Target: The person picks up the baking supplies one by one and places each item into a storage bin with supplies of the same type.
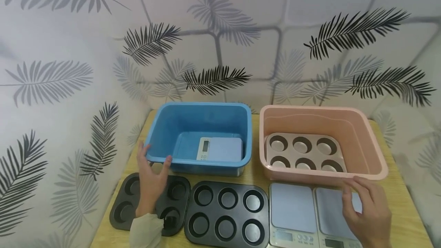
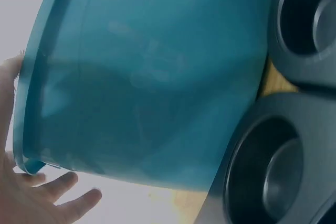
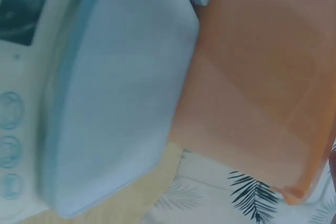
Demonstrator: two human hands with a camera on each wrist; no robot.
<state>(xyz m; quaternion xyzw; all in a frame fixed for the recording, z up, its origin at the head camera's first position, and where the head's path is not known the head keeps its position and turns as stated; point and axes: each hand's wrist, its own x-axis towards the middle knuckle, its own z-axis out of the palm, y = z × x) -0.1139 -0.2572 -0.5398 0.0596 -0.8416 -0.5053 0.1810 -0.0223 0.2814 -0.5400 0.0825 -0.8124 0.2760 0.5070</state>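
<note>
My left hand (image 1: 151,181) is at the front left corner of a blue plastic bin (image 1: 206,167), its fingers spread and the thumb by the front rim. In the left wrist view its straight fingers show beside the bin's corner. Inside that bin lies a white kitchen scale (image 1: 224,148). At the front right rim of a pink bin (image 1: 320,176) is my right hand (image 1: 372,209), thumb and fingers apart and loosely bent. A tan muffin pan (image 1: 290,155) lies in the pink bin. Only a sliver of a finger (image 3: 333,166) enters the right wrist view.
Two dark muffin pans, a left one (image 1: 177,190) and a middle one (image 1: 215,206), lie before the blue bin. Two more kitchen scales, one left (image 1: 293,208) and one right (image 1: 332,209), lie before the pink bin. A leaf-patterned curtain (image 1: 241,56) surrounds the wooden table (image 1: 401,202).
</note>
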